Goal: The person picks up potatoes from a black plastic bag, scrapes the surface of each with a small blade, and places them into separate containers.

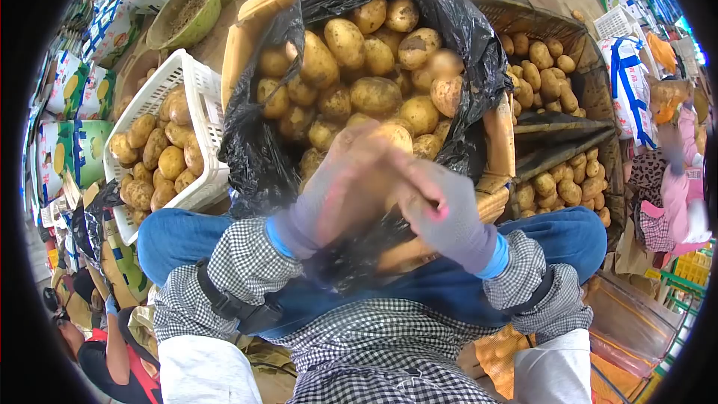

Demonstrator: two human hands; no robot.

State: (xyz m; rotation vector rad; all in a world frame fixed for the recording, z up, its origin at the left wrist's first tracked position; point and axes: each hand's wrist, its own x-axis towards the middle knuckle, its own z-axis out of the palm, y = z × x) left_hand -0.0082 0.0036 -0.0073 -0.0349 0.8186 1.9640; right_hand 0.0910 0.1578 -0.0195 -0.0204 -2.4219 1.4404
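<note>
Potatoes, yellow-brown, rounded, soil-marked; head view. Main lot: piled inside the carton, a tan, angular box, which serves as landmark, within its liner, a black, crinkled plastic bag.

Left hand, in a grey-mauve knit glove: over the carton's near side, fingers slanting toward the pile, blurred. Right hand, in a matching glove with a pink patch: just beside the left, fingers bent inward. Grip: the hands meet or nearly meet at the fingertips; whether either holds a potato is not possible to tell.

Left of the carton: a white, slatted plastic crate, with potatoes. Right of it: brown woven baskets with dark lining, with potatoes. Near side: blue denim trousers, a knee to either side.

Hazards, as judged: the bag's loose folds lie near the fingers and could snag, tear or slump over the pile. Rounded potatoes near the bag's rim could roll off if nudged. Smooth gloves, if dusty, might let one slip between the hands and bruise on the others.
</note>
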